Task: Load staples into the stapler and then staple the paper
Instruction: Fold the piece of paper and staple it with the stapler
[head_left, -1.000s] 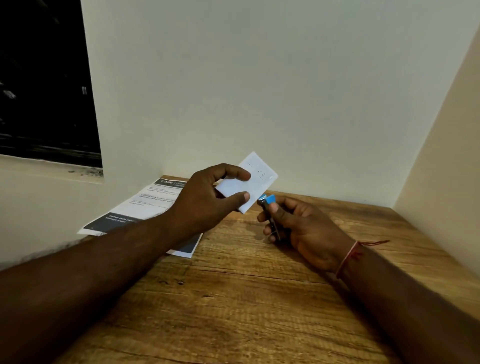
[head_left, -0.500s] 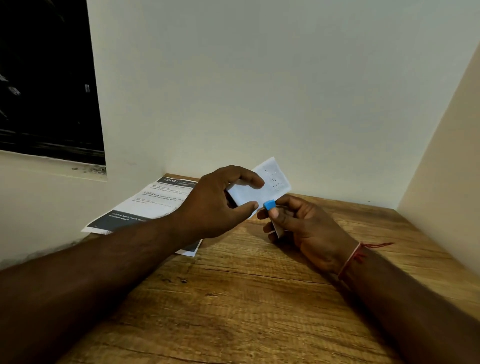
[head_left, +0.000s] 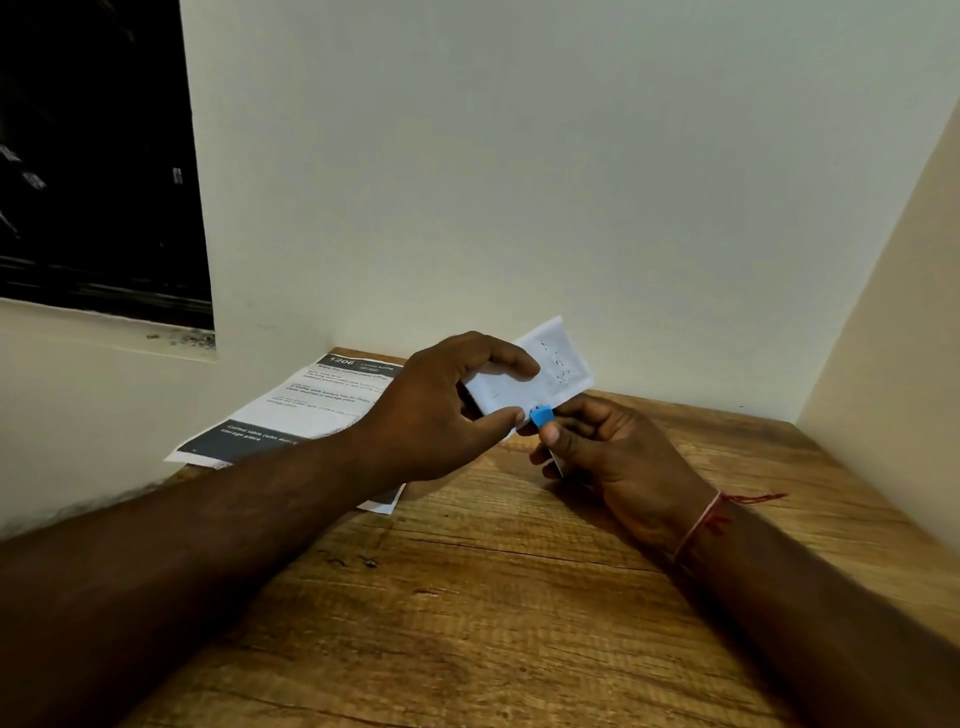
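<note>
My left hand (head_left: 447, 410) pinches a small folded white paper (head_left: 550, 371) between thumb and fingers, held above the wooden table (head_left: 519, 597). My right hand (head_left: 613, 457) grips a small stapler (head_left: 541, 415) with a blue tip; most of its body is hidden inside the fist. The blue tip touches the paper's lower edge, right beside my left thumb. Whether the paper sits between the stapler's jaws I cannot tell.
A printed sheet (head_left: 306, 410) with dark header bands lies flat at the table's back left, partly under my left forearm. Pale walls close the table at the back and right. A dark window (head_left: 93, 156) is at upper left.
Both hands came together: the paper shifted right and slightly up, and the stapler's blue tip rose until it met the paper's lower edge.
</note>
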